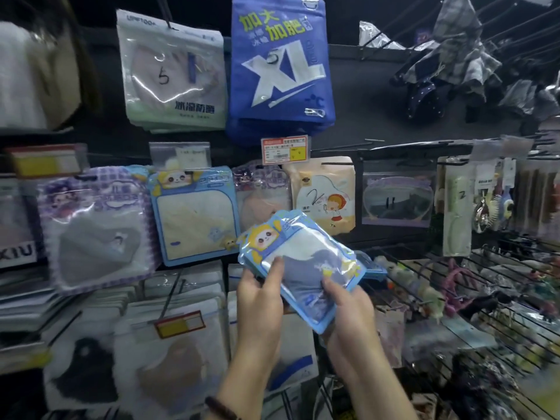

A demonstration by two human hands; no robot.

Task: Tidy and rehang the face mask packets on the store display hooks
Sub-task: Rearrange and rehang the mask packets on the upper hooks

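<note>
Left wrist: dark beaded bracelet (221, 409) at the bottom edge of the view.
Hands: left hand (257, 301) and right hand (348, 307) both grip one face mask packet (303, 262), thumbs on its front and fingers behind. They sit apart, one at each long edge.
Face mask packet: blue border, cartoon animal at its top, tilted with the top toward upper left. It is held in front of the display, on no hook.
Wall: dark back panel (378, 86) with packets hanging in rows.
Middle row: matching blue packet (194, 216) hangs just left of the held one, purple packet (97, 228) further left, beige packet (322, 195) behind the held one.
Top row: pale green packet (172, 74) beside blue XL packet (280, 65); price tag (285, 149) below the XL.
Lower rows: white packets, blurred; red-and-yellow label (180, 323) on a hook arm.
Right side: wire rack (485, 298) of mixed small goods, too blurred to identify.
</note>
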